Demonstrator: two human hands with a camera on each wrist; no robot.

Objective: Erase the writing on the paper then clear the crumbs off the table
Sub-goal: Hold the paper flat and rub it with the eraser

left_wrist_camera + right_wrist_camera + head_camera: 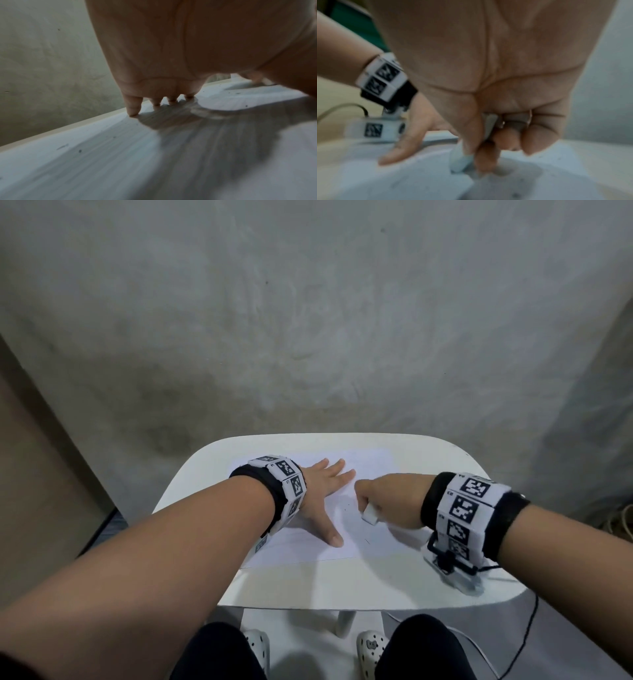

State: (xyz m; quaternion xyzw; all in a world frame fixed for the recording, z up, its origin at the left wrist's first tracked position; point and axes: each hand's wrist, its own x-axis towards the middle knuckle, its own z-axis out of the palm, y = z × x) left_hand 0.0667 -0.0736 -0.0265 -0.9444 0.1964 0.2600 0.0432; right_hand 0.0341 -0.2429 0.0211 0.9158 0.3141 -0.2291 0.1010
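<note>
- We judge the erasing step to be in hand: our right hand (383,501) is curled tightly round a small white eraser (370,514), which pokes out below the fist and meets the sheet of paper (308,549).
- In the right wrist view the eraser's pale tip (461,161) sits on the sheet between thumb and curled fingers (537,136); the picture is blurred, so we cannot say how hard it bears down.
- Our left hand (322,494) lies flat on the paper with fingers straight and spread, thumb pointing back toward us, pinning the sheet. The left wrist view shows the fingertips (133,111) touching it.
- The two hands are close on the same sheet but not touching.
- The paper lies on the small white table (342,587), toward its far half.
- Only a few faint dark marks (366,541) show on the paper near the eraser; whether they are writing or crumbs we cannot tell. Tiny dark specks (80,151) dot the sheet in the left wrist view, likely eraser crumbs.
- Next, we think, comes rubbing over any remaining marks with the sheet held firm, then sweeping the specks off the table edge.
- No container shows in any view, so nothing here would catch the crumbs.
</note>
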